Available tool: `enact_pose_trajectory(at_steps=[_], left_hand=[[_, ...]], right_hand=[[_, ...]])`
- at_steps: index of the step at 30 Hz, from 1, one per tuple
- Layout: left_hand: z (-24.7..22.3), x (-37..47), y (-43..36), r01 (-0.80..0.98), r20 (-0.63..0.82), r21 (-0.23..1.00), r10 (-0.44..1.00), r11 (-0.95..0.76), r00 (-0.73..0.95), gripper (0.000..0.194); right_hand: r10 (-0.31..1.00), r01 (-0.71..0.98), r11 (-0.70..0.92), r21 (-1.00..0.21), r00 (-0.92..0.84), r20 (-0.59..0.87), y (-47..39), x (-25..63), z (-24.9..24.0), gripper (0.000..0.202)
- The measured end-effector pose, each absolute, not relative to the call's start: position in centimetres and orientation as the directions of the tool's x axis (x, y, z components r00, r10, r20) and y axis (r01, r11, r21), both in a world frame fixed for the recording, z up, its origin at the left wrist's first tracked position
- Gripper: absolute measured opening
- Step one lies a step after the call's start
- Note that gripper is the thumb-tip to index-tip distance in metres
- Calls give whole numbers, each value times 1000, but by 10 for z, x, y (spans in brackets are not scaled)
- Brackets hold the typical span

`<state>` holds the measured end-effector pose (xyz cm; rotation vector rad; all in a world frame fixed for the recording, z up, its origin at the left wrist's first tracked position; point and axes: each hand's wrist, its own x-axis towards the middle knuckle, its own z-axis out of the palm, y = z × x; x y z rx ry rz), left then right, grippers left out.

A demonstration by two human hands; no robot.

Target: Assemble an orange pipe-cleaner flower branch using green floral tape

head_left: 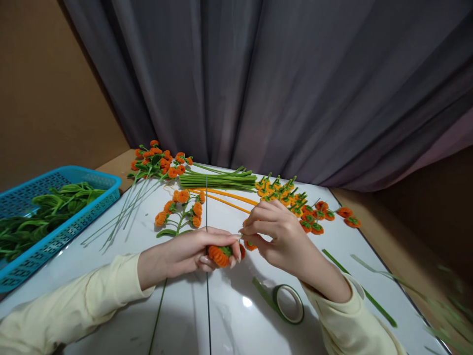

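Observation:
My left hand (207, 251) is closed around a fuzzy orange flower (219, 256) with a green top, which looks made of pipe cleaner. Part of more orange shows behind its fingertips. Close beside it, the thumb and fingers of my right hand (277, 234) are pinched together near a thin stem-like strand; what exactly they grip is too small to make out. Just under those fingers is another orange flower (250, 245), partly covered. On the table below my right hand stands a roll of green tape (290, 304), its loose end lying to the left.
Behind my hands lie a branch of orange flowers (180, 214), green pipe cleaners (218, 180), orange strips (231, 197), yellow flowers (277, 190) and loose orange flowers (318, 217). A blue basket (111, 185) of green leaves stands left, near finished-looking flower stems (153, 160).

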<state>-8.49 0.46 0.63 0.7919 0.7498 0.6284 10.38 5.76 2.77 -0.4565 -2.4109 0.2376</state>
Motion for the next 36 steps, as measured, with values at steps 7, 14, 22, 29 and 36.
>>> enact_pose_trajectory(at_steps=[7,14,22,29,36], left_hand=[[8,-84,5,-169,-372,810,715,561,592,34],[10,-84,7,-262,-402,736,714,624,573,30],[-16,-86,17,-452,-328,491,639,745,696,31],[-54,-83,15,-293,-164,620,486,728,859,37],[-73,-78,7,-150,-166,664,340,732,926,38]], right_hand=[[604,301,742,-598,-689,402,56,102,28,21],[476,369,878,-304,-624,620,49,94,24,24],[495,528,835,-154,-599,629,55,108,33,26],[601,744,665,-62,-484,636,85,140,35,26],[612,722,691,-12,-577,541,103,119,-4,28]])
